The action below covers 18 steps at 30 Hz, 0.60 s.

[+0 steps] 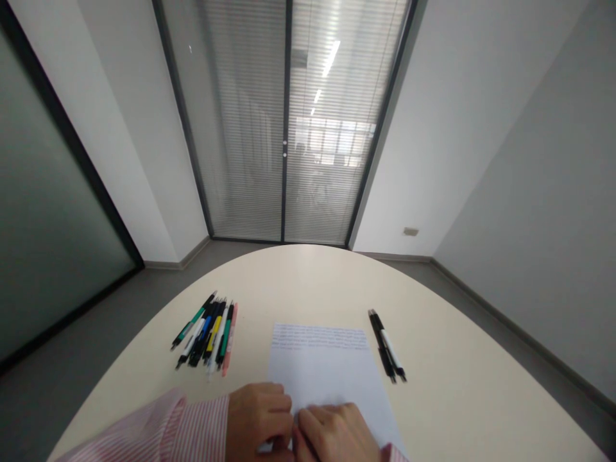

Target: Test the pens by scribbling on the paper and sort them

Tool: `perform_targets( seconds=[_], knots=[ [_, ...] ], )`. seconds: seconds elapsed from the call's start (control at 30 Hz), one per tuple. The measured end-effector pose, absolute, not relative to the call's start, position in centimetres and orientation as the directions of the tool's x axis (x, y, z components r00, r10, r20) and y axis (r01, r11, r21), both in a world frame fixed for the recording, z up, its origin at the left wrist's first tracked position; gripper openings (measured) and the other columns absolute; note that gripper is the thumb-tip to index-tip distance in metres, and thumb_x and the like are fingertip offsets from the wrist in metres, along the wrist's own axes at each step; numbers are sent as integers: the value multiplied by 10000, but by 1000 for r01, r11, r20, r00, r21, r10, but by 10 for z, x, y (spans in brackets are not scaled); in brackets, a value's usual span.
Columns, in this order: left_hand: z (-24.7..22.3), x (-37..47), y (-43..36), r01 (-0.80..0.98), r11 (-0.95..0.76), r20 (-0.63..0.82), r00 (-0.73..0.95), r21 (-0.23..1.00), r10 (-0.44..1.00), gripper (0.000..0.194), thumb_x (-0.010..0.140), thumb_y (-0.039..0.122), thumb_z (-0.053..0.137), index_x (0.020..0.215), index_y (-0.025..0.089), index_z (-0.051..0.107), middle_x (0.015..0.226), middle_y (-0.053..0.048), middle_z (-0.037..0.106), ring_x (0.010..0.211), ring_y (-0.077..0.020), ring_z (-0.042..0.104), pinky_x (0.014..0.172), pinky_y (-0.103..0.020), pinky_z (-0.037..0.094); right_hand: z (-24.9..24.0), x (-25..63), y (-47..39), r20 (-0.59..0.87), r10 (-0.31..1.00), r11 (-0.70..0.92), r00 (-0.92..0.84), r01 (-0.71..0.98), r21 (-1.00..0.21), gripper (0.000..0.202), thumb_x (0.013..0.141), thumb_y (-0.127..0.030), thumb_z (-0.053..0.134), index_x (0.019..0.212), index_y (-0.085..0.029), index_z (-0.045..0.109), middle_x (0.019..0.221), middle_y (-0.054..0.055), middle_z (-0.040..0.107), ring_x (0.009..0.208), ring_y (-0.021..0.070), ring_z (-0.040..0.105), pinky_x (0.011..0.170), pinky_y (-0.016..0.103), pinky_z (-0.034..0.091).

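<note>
A white sheet of paper (325,369) lies on the table, with several lines of small handwriting across its top. Over its lower left part, my left hand (260,417) is closed, fingers curled inward. My right hand (339,433) rests on the lower middle of the sheet, also closed, its fingers bent toward the left hand. The two hands meet at the fingertips. Whatever is between or under the fingers, if anything, is hidden. Striped pink and white sleeves cover both wrists.
Left of the paper lies a bunch of several pens (212,333) in green, white, blue, yellow and pink. Two pens (387,346) lie side by side to its right. The round cream table (308,276) faces a glass partition with blinds (250,128).
</note>
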<state>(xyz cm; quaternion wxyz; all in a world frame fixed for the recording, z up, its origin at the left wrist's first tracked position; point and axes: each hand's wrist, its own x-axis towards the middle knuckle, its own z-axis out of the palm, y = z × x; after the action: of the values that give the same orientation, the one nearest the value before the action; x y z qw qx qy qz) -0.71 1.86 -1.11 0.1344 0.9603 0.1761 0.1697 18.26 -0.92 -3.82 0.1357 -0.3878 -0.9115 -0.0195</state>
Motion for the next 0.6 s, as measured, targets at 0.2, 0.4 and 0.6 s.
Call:
perform_targets(
  seconds=[0.2, 0.4, 0.6],
  knots=[
    [-11, -7, 20, 301, -907, 267, 886, 294, 380, 234, 780, 214, 624, 653, 193, 429, 646, 30, 522, 612, -123, 476, 528, -264, 322, -37, 183, -8, 264, 713, 689, -650, 719, -91, 116, 785, -215, 522, 683, -215, 467, 595, -55, 648, 474, 115, 601, 444, 305, 148],
    [-10, -5, 14, 306, -926, 284, 888, 221, 362, 240, 820, 237, 595, 656, 193, 426, 644, 24, 511, 606, -129, 460, 522, -279, 320, -39, 182, -9, 271, 710, 691, -650, 718, -88, 126, 776, -202, 518, 667, -210, 456, 582, -54, 647, 462, 112, 602, 442, 305, 142],
    [5, -24, 36, 644, -765, 470, 667, 27, 578, 209, 910, 228, 406, 753, 181, 536, 703, -47, 572, 670, -193, 498, 660, -340, 376, -32, 181, -10, 255, 722, 679, -643, 729, -82, 120, 805, -195, 503, 687, -211, 489, 593, -60, 654, 469, 106, 608, 445, 311, 148]
  ],
)
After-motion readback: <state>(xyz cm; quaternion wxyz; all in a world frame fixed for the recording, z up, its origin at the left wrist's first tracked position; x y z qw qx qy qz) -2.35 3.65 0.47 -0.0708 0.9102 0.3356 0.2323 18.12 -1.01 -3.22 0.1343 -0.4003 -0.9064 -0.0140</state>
